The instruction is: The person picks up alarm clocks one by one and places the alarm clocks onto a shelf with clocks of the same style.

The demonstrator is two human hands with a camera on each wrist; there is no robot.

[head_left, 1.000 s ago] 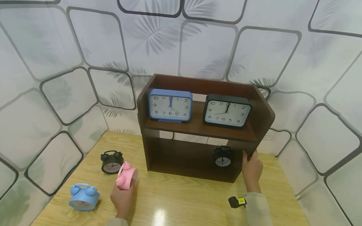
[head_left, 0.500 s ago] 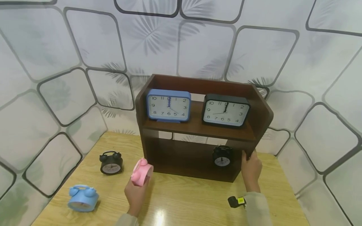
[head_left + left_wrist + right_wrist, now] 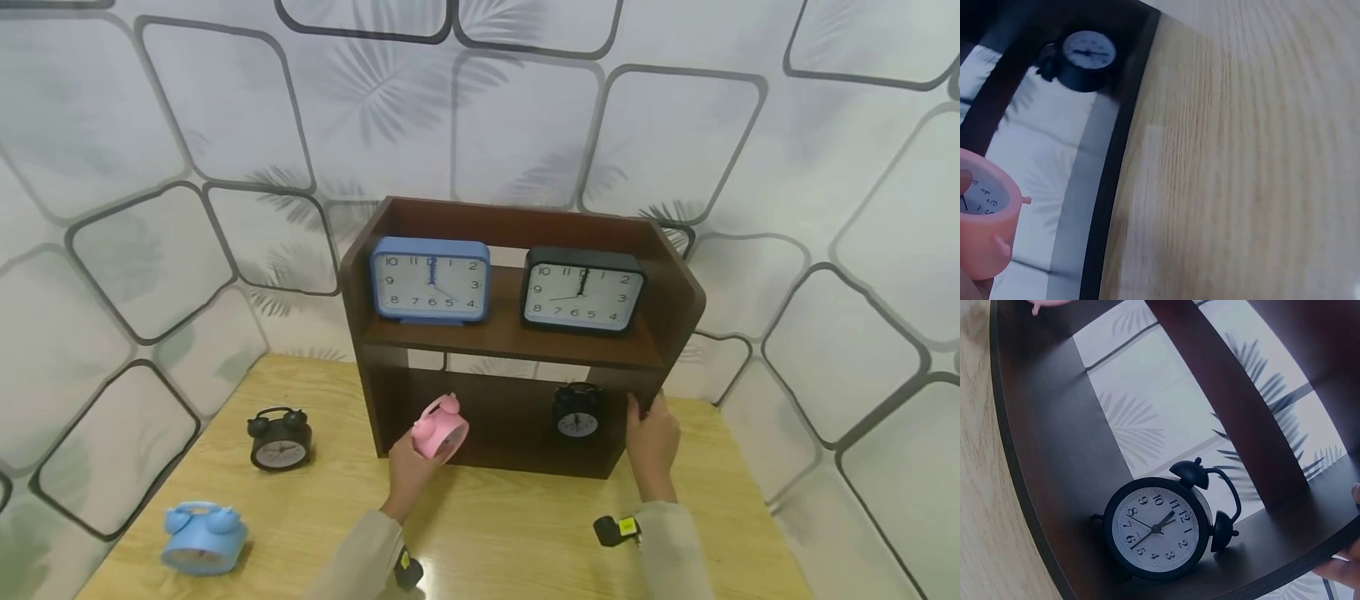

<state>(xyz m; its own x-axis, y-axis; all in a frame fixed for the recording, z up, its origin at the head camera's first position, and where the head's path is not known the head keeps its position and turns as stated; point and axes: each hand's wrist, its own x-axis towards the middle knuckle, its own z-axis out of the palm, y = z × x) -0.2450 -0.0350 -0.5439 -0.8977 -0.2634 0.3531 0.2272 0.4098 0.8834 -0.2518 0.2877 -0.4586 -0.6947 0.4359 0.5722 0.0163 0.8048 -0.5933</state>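
Observation:
My left hand [image 3: 408, 475] holds a pink twin-bell alarm clock [image 3: 441, 429], tilted, in front of the lower compartment of a dark brown wooden shelf [image 3: 480, 352]. In the left wrist view a thumb tip lies over the dial of the pink clock [image 3: 988, 219]. My right hand [image 3: 652, 442] grips the shelf's right side panel, thumb on one face and fingers on the other. A black twin-bell alarm clock [image 3: 1157, 528] stands upright in the lower compartment near that panel. On the upper level stand a blue rectangular clock [image 3: 431, 282] and a black rectangular clock [image 3: 583, 292].
Left of the shelf, a second black twin-bell clock [image 3: 281, 440] and a light blue twin-bell clock [image 3: 202, 540] stand on the wooden table [image 3: 517, 533]. Patterned wall covering [image 3: 525, 133] rises close behind the shelf and along both sides.
My left hand has carried the pink clock rightward and slightly up, from beside the black clock on the table to the shelf's front. My right hand keeps its grip on the panel.

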